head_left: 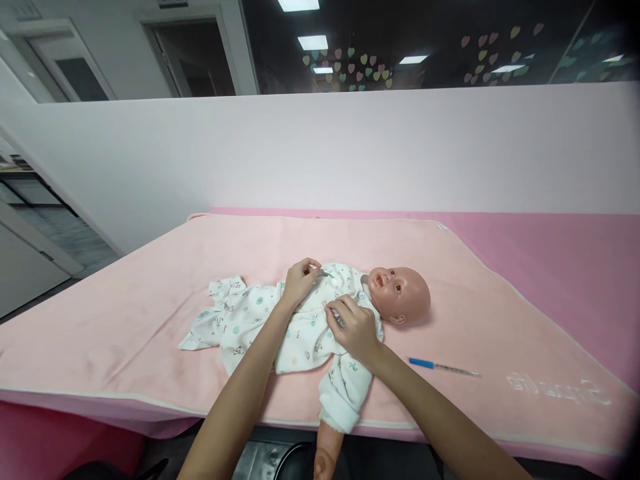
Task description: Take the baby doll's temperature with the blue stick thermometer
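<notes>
Hands, left [300,279] and right [354,327], both pinch one doll's [400,293] printed romper [300,323]; one thermometer [444,366] nearby.

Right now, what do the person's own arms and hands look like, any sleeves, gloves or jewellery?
Both forearms are bare up to the bottom edge of the picture, with no sleeve in view. The left hand and the right hand wear no gloves. No ring, watch or bracelet shows on either one. The fingernails look short and unpainted, though they are too small to judge well.
</notes>
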The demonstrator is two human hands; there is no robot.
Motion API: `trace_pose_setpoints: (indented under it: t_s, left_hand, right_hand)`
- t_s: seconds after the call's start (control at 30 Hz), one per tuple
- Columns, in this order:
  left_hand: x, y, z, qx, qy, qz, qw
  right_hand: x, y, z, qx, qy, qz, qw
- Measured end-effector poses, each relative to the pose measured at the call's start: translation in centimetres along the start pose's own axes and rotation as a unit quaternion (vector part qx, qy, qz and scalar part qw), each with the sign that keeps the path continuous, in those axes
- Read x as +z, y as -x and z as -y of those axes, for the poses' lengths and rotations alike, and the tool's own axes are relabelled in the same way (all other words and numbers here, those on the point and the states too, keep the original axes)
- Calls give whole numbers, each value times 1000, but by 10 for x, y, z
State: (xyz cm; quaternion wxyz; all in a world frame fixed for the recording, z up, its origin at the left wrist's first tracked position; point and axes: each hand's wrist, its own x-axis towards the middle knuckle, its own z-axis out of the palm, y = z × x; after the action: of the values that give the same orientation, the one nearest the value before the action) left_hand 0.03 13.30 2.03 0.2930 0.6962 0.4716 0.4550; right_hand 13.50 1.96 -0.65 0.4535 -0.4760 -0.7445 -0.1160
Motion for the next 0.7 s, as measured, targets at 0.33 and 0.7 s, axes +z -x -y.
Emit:
trace_pose_setpoints:
  t_s: [0.33, 0.7]
  left_hand:
    - [-1, -1, 3, -10, -6, 20, 1000]
    - [-2, -2, 0, -35, 82, 24, 996]
  right_hand:
    - [-98, 62, -16, 107, 126, -185, 969]
    - [-157, 144, -58, 324, 47, 97, 940]
